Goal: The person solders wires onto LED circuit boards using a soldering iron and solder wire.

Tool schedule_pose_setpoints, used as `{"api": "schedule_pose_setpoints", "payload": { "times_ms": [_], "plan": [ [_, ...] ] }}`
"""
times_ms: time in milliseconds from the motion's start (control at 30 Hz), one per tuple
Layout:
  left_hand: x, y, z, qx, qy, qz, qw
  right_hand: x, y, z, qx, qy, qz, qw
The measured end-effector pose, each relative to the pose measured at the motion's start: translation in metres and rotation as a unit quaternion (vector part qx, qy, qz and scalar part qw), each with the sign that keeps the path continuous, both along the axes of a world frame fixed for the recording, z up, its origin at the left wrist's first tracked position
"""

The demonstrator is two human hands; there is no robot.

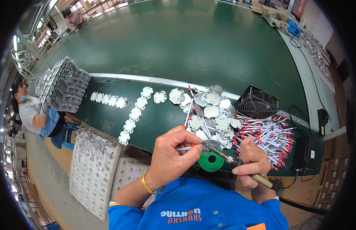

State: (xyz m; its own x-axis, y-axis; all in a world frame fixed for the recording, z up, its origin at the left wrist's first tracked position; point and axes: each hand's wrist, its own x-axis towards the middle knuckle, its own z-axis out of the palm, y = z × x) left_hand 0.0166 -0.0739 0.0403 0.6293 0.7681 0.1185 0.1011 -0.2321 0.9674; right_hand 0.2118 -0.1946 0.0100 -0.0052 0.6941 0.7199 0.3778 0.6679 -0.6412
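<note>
My left hand, a gold bangle at its wrist, pinches a white wire with a red end. At its fingertips is a small plate-like piece, partly covered by the fingers and the iron. My right hand is closed around a soldering iron, whose metal barrel points left to those fingertips. Just under the iron lies a green spool. Beyond my hands are heaped round metal-backed LED boards. A large pile of white wires with red ends lies right of them.
A black fan stands behind the wires, and a black box is at right. Boards line up in rows at left, near a tall board stack. White perforated foam trays stand below. Another person is at far left.
</note>
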Motion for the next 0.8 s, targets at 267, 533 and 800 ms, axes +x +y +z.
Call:
{"api": "schedule_pose_setpoints", "payload": {
  "times_ms": [267, 533, 800],
  "plan": [
    [0.0, 0.004, -0.005, -0.136, -0.027, -0.013, 0.99, -0.001, 0.005, -0.005, 0.028, -0.036, -0.029, 0.999],
    [0.003, 0.013, -0.022, -0.279, -0.059, -0.015, 0.958, 0.0, 0.012, -0.01, 0.031, -0.003, -0.034, 0.999],
    [0.005, 0.015, -0.025, -0.304, -0.072, -0.007, 0.95, 0.001, 0.017, -0.01, 0.028, 0.015, -0.034, 0.999]
  ]
}}
